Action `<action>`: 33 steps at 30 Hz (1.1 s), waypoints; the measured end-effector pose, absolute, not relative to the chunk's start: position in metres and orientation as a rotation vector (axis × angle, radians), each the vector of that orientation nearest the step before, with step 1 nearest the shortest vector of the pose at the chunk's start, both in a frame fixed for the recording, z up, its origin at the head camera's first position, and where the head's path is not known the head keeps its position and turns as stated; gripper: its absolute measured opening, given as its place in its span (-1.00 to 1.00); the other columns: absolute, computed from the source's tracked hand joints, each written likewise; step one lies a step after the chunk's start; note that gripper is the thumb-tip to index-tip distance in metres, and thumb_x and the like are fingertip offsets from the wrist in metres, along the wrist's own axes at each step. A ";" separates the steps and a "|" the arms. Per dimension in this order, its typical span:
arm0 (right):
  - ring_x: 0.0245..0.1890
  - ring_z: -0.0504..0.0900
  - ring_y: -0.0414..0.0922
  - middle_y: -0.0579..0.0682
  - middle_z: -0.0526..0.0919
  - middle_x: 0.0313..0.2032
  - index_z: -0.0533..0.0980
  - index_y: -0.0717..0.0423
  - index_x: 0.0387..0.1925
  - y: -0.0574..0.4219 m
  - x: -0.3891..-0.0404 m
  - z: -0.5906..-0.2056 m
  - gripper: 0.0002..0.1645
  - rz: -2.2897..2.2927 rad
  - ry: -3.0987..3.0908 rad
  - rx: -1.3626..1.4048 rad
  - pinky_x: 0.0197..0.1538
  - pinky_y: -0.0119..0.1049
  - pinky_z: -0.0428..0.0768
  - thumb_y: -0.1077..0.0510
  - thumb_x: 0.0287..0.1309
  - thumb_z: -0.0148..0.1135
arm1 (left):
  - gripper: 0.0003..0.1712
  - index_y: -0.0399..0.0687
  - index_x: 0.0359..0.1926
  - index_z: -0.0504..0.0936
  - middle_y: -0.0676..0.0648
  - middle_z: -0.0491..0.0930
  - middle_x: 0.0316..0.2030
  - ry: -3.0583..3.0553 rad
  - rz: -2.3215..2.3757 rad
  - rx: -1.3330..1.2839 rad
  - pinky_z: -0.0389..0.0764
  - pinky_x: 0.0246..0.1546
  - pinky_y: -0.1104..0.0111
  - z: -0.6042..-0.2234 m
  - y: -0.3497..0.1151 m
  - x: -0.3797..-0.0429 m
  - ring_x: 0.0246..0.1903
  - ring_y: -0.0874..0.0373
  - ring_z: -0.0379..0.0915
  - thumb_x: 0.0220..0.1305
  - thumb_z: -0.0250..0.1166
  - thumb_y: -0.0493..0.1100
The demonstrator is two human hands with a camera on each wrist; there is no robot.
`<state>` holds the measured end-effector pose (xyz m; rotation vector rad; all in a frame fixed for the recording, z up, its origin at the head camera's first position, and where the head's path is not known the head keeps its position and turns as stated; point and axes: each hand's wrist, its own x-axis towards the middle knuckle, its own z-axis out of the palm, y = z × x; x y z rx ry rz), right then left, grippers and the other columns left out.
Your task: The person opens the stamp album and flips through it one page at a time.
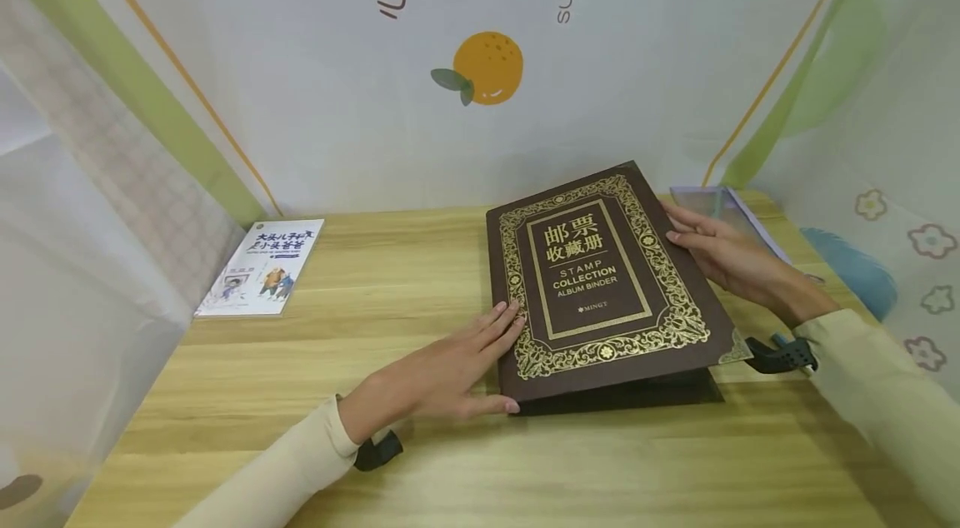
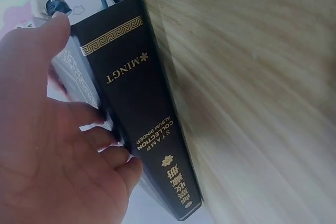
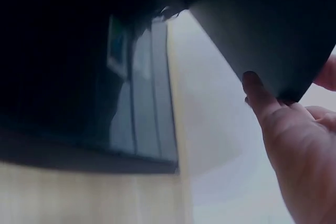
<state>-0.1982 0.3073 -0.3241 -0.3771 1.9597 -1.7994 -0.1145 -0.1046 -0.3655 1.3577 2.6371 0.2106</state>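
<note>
A dark brown stamp album (image 1: 600, 361) with gold ornament lies at the right of the table, its front cover tilted up along the right side. My right hand (image 1: 731, 257) grips the right edge of that cover. In the right wrist view, the raised cover (image 3: 252, 30) stands over dark, glossy inner pages (image 3: 142, 98). My left hand (image 1: 446, 366) rests along the album's left side, fingers extended onto the cover and thumb at the near corner. The left wrist view shows the lettered spine (image 2: 128, 87) close beside these fingers.
A white illustrated booklet (image 1: 258, 270) lies at the table's left side. Behind my right hand is a clear, purple-edged pouch (image 1: 738, 211). A printed cloth (image 1: 337, 136) hangs along the back of the wooden table (image 1: 390, 278), with more cloth at both sides.
</note>
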 end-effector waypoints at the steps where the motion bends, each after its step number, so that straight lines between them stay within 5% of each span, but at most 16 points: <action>1: 0.55 0.13 -0.25 0.13 -0.55 0.59 -0.45 -0.06 0.61 0.306 -0.198 -0.321 -0.10 -1.792 1.968 -0.368 0.43 -0.38 0.34 0.08 0.60 -0.12 | 0.15 -0.08 0.62 -0.34 -0.12 -0.48 0.62 2.636 0.211 1.359 -0.08 0.57 0.16 -0.366 -0.105 -0.114 0.62 -0.05 -0.47 0.40 -0.09 0.50; 5: 0.57 -0.64 -0.03 -0.11 -0.69 0.57 -0.41 -0.12 0.62 0.296 -0.197 -0.309 -0.11 -1.832 1.936 -0.371 0.59 -0.11 -0.26 0.11 0.59 -0.12 | 0.17 -0.11 0.62 -0.33 -0.14 -0.49 0.62 2.631 0.220 1.347 -0.07 0.57 0.15 -0.364 -0.109 -0.112 0.62 -0.07 -0.46 0.39 -0.05 0.50; 11: 0.59 -0.61 -0.09 -0.18 -0.63 0.59 -0.36 -0.20 0.63 0.275 -0.199 -0.293 -0.16 -1.936 1.819 -0.447 0.60 -0.22 -0.22 0.12 0.60 -0.16 | 0.15 -0.10 0.62 -0.31 -0.14 -0.46 0.62 2.632 0.269 1.276 -0.01 0.57 0.10 -0.360 -0.113 -0.108 0.62 -0.07 -0.43 0.38 -0.12 0.53; 15: 0.55 -0.71 -0.20 -0.24 -0.61 0.59 -0.29 -0.25 0.63 0.260 -0.198 -0.276 -0.17 -1.942 1.865 -0.466 0.52 -0.01 -0.67 0.09 0.59 -0.12 | 0.05 -0.06 0.62 -0.30 -0.11 -0.42 0.62 2.625 0.395 1.160 -0.01 0.57 0.07 -0.355 -0.109 -0.104 0.62 -0.02 -0.39 0.45 -0.27 0.51; 25: 0.57 -0.67 -0.20 -0.26 -0.63 0.58 -0.28 -0.38 0.62 0.221 -0.196 -0.241 -0.16 -1.866 1.881 -0.473 0.55 0.05 -0.59 0.00 0.58 -0.08 | -0.02 -0.08 0.62 -0.18 -0.12 -0.34 0.62 2.612 0.633 0.922 -0.01 0.57 0.02 -0.342 -0.103 -0.094 0.61 -0.04 -0.27 0.49 -0.28 0.46; 33: 0.64 -0.38 -0.17 -0.24 -0.44 0.63 -0.27 -0.40 0.61 0.194 -0.195 -0.226 -0.15 -1.795 1.919 -0.508 0.62 0.06 -0.22 -0.07 0.56 -0.05 | -0.06 -0.14 0.59 -0.08 -0.12 -0.26 0.60 2.552 0.781 0.793 0.02 0.56 0.05 -0.336 -0.103 -0.094 0.58 -0.07 -0.16 0.52 -0.26 0.41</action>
